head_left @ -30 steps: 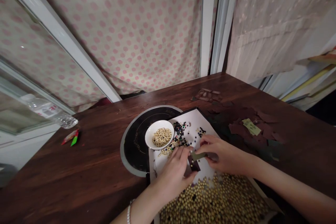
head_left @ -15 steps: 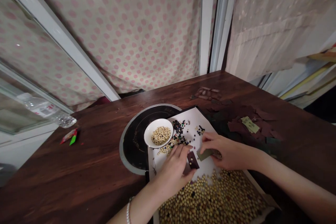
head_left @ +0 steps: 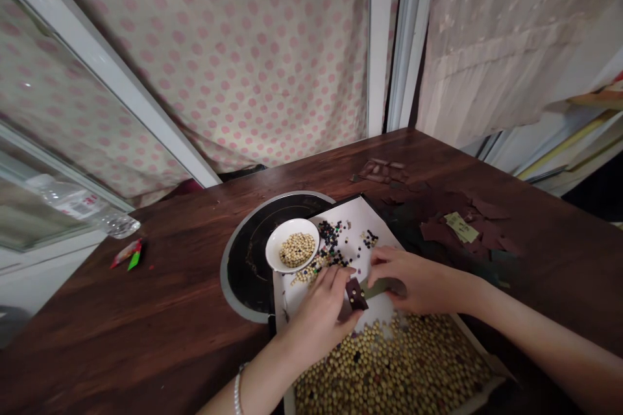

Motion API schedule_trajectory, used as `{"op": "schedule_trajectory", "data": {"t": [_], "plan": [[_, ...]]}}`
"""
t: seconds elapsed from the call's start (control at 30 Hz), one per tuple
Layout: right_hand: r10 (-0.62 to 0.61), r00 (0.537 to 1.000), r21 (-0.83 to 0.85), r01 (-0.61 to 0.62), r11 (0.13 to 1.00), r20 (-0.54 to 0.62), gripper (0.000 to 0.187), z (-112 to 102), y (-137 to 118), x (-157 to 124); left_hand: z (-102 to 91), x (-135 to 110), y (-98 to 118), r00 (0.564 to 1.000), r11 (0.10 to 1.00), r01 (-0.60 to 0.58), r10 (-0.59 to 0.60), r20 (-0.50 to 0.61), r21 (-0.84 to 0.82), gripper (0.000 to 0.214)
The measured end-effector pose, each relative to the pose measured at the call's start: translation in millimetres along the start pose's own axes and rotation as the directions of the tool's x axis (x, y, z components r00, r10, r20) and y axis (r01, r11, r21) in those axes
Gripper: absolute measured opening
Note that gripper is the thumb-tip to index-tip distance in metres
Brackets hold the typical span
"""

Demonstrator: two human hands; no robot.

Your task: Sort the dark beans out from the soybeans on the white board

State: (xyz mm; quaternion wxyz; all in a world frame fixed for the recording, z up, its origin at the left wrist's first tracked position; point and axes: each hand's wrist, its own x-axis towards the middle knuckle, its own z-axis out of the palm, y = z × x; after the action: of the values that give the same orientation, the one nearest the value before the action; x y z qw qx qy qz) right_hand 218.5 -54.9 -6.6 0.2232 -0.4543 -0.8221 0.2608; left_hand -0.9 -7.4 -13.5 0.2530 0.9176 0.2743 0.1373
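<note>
My left hand (head_left: 321,311) is closed on a small dark brown card piece (head_left: 357,294) held over a white tray (head_left: 363,220). My right hand (head_left: 413,280) pinches a greenish card piece (head_left: 382,284) that meets the brown one. Below both hands the tray holds a heap of pale soybeans (head_left: 389,369) with a few dark ones mixed in. Just beyond my fingers lie scattered black and green beans (head_left: 335,243). A small white bowl (head_left: 292,254) with soybeans in it sits at the tray's far left corner.
The tray partly covers a round black cooktop (head_left: 248,259) set in the dark wooden table (head_left: 160,311). Torn brown card scraps (head_left: 462,227) lie to the right. A plastic bottle (head_left: 82,211) and a red-green wrapper (head_left: 129,254) lie at the left edge.
My hands have drawn closer together, so the green piece now touches the brown one. The view has shifted slightly, with everything sitting a little higher in the frame.
</note>
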Motion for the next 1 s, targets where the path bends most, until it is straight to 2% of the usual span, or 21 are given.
{"op": "schedule_trajectory", "data": {"t": [0.23,1.0], "plan": [[0.008,1.000,0.021,-0.008,1.000,-0.014,0.032,-0.7,1.4,-1.0,0.1,0.7,-0.1,1.000,1.000,-0.015,0.015,-0.013,0.001,0.042],[-0.024,0.999,0.038,0.025,0.999,-0.031,0.031,1.1,4.2,0.0,-1.5,0.6,0.9,1.000,1.000,0.011,-0.011,0.017,0.000,0.048]]}}
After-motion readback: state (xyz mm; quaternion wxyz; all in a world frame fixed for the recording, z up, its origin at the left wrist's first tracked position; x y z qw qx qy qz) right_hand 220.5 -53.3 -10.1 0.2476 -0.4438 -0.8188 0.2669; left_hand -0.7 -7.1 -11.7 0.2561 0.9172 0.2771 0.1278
